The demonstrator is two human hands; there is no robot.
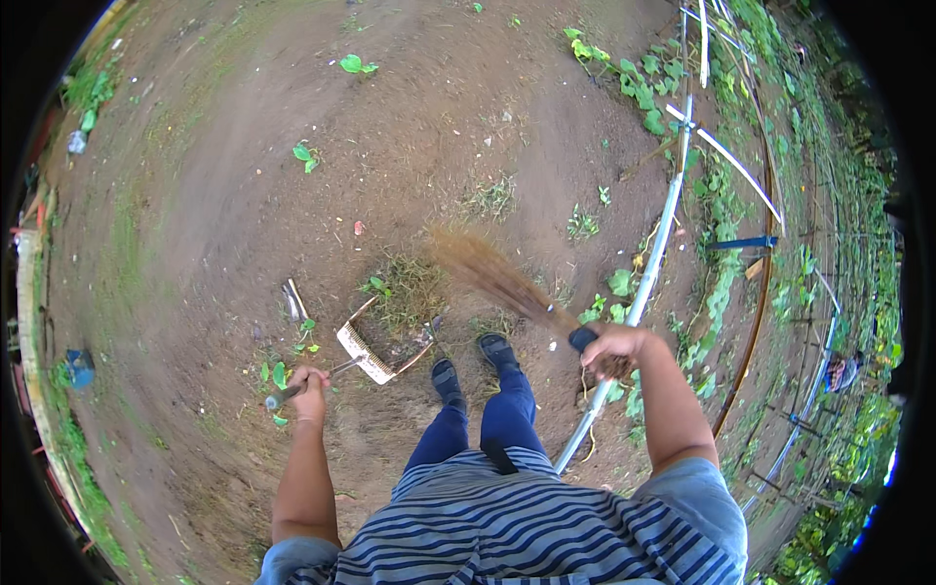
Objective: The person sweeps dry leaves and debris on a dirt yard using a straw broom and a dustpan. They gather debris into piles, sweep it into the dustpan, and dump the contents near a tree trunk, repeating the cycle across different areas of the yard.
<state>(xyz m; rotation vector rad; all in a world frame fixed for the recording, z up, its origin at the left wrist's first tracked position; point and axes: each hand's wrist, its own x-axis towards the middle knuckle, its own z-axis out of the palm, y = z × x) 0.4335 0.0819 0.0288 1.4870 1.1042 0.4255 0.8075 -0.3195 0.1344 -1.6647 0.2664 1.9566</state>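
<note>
My left hand [310, 391] is closed around the handle of a worn white dustpan [365, 356], which rests on the bare soil in front of my feet. A pile of cut grass and weeds [409, 292] lies at the dustpan's mouth, partly between its raised sides. My right hand [618, 345] grips a stick broom [504, 281] near its dark band. The broom's bristles point up and left across the ground, and their tips are blurred beside the pile. Whether they touch the soil I cannot tell.
A long pale pole [662, 241] curves along my right, with vines [713, 314] beyond it. Smaller clumps of grass [491, 199] and leafy seedlings [306, 156] dot the soil. A blue container [79, 368] stands far left. My sandalled feet [447, 382] are close to the dustpan.
</note>
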